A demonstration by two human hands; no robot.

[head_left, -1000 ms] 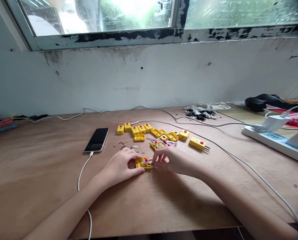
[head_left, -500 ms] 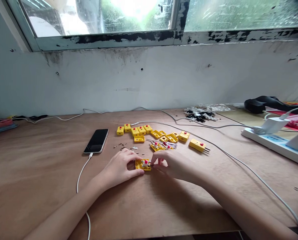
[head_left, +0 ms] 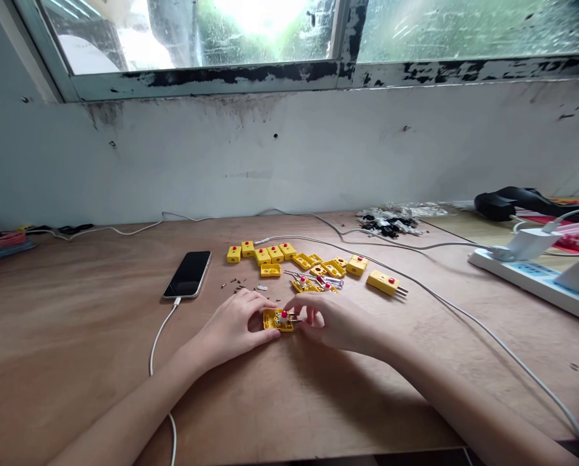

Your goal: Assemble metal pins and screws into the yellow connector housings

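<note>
Bent over a brown wooden table [head_left: 99, 336], a person works with two bare hands brought together at the near middle, both forearms slanting in from the near corners. The left hand [head_left: 235, 321] lies low, back upward, its thumb and index finger parted just enough to grip an open yellow plastic housing [head_left: 270, 319] by its near and far edges, flat on the wood. The right hand [head_left: 342, 320] arches in from the right with thumb and fingers curled, index fingertip beside the part with a red cap; whether its fingertips pinch anything cannot be told.

Inside the housing sits a white piece with a red cap [head_left: 284, 316], set toward the right end, where slim metal prongs stick out toward the right hand. Beyond the right hand, two more open yellow housings [head_left: 303, 282] hold similar white pieces topped in red, near a screwdriver with a clear purplish handle [head_left: 336, 282]. Farther off are hollow yellow plastic shells [head_left: 270, 270], their insides turned up, and a cluster of closed yellow boxes with red buttons [head_left: 262, 257]. Small metal screws [head_left: 238, 283] lie scattered between the left hand and the boxes.
</note>
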